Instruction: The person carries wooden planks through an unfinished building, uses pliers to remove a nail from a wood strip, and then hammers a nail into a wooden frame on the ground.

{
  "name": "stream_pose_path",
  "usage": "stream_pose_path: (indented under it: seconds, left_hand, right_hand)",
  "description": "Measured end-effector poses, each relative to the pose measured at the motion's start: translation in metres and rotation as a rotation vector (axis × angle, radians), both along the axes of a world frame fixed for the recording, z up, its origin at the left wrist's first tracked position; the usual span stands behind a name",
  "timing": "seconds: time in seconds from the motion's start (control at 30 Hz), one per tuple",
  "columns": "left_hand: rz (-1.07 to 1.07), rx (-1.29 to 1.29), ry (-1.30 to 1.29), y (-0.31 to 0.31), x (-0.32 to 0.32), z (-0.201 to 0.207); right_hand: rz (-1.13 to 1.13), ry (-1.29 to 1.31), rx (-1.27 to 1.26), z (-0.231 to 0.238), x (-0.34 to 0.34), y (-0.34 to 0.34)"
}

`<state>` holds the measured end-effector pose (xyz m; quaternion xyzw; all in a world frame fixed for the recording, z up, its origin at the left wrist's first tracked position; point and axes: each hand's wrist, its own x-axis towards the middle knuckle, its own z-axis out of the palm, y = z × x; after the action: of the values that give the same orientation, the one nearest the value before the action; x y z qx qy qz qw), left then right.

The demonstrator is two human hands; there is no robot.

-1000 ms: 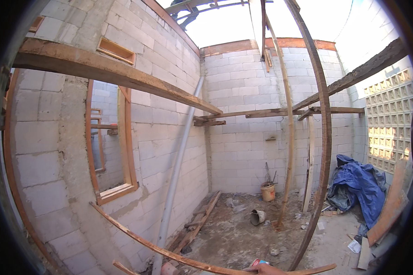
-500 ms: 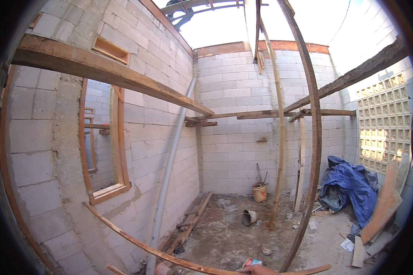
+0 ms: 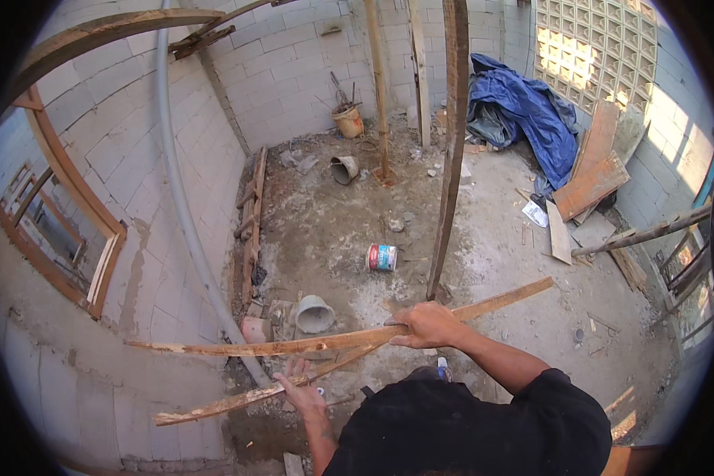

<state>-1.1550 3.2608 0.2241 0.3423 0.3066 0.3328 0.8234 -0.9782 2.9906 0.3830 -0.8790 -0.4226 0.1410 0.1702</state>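
Observation:
A long, thin wooden strip (image 3: 293, 347) stretches across in front of me. My right hand (image 3: 430, 324) is closed around it right of its middle. A second, shorter wooden strip (image 3: 222, 406) slants from the lower left up to the long one, its far end meeting it just left of my right hand. Against this shorter strip is my left hand (image 3: 301, 389), thumb over it and fingertips showing beyond its far edge. Whether my right hand also grips the shorter strip's end is hidden.
An upright timber post (image 3: 449, 159) stands just beyond my right hand. A grey pipe (image 3: 184, 198) leans along the left block wall. On the floor lie a paint can (image 3: 381, 257), a grey bucket (image 3: 315, 315) and another bucket (image 3: 344, 170). A blue tarp (image 3: 523, 111) and boards (image 3: 593, 186) lie far right.
My view has tilted down toward the floor. Both hands and forearms now show, where only part of one hand showed at the lower edge. The two strips appear higher in view.

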Motion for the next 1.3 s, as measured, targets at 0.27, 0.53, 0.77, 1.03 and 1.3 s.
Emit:
stream_pose_path:
  seconds: [0.27,0.53,0.77,1.03,1.3]
  left_hand:
    - [-0.022,-0.118,0.036,-0.045,-0.012,-0.031]
    - [-0.153,-0.123,0.117,-0.144,0.006,-0.036]
    - [-0.436,0.054,0.141,-0.284,0.039,-0.013]
    - [-0.716,-0.009,-0.058,-0.345,0.062,-0.014]
    - [-0.752,-0.046,0.014,-0.337,0.086,0.005]
  right_hand:
    - [-0.064,0.004,-0.111,-0.058,-0.04,-0.092]
    - [-0.347,-0.044,0.088,-0.139,-0.079,-0.223]
    - [-0.699,-0.145,-0.027,-0.153,-0.14,-0.306]
    - [-0.623,-0.142,0.155,-0.124,-0.128,-0.291]
    - [-0.85,0.097,0.188,-0.118,-0.127,-0.311]
